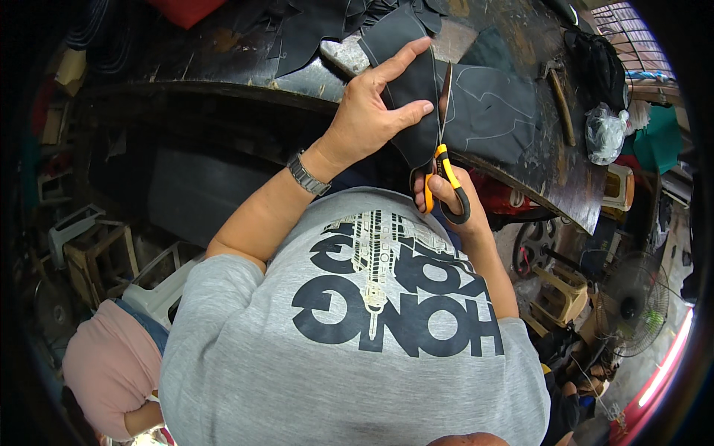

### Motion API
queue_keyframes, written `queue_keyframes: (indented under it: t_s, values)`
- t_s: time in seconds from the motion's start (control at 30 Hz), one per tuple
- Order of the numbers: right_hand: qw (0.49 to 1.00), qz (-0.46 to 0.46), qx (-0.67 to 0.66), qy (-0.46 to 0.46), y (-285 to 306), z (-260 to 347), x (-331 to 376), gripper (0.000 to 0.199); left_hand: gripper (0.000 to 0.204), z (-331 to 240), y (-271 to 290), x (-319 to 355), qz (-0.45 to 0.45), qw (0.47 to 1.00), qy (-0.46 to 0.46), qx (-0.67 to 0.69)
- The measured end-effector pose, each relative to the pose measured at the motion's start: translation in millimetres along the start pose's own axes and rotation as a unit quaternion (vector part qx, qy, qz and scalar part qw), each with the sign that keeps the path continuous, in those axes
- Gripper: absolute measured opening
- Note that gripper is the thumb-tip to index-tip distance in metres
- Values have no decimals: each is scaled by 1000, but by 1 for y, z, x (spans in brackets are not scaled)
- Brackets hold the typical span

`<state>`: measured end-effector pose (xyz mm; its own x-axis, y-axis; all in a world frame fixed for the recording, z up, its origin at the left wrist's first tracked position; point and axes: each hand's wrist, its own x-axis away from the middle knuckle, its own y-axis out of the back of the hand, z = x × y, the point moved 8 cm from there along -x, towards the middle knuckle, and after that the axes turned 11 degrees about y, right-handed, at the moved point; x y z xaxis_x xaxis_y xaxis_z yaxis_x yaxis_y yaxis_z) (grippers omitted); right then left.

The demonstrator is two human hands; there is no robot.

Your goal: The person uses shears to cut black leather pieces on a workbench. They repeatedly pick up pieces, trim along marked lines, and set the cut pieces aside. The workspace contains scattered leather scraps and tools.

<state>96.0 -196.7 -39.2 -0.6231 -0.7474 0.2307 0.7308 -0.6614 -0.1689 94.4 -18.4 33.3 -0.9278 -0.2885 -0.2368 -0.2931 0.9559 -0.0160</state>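
My left hand holds a black sheet piece that hangs over the near table edge. Its thumb and forefinger stretch across the top of the piece, while the other fingers are mostly hidden. In my right hand is a pair of scissors with yellow, orange and black handles. The blades are parted and point away from me, along the right edge of the black piece. Just right of the blades lies another black sheet with pale drawn outlines on it.
Dark scraps lie on the far side of the table. A hammer and a clear plastic bag are at the right. Stools stand at the left, near a person in pink. A fan is at the lower right.
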Motion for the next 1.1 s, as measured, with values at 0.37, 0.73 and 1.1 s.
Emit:
queue_keyframes:
  t_s: [0.37, 0.73, 1.1]
  values:
    - [997, -30, 62, -23, 4, -3, 6, 29, 69, 1, 7, 3, -31, 998, -31, -37]
    - [999, -18, 39, -15, 1, -4, -2, 34, 66, 5, 7, -1, 5, 1000, -17, -4]
    - [995, -51, 69, -41, -1, -2, 3, 33, 69, 13, 10, 2, -28, 1000, 3, 0]
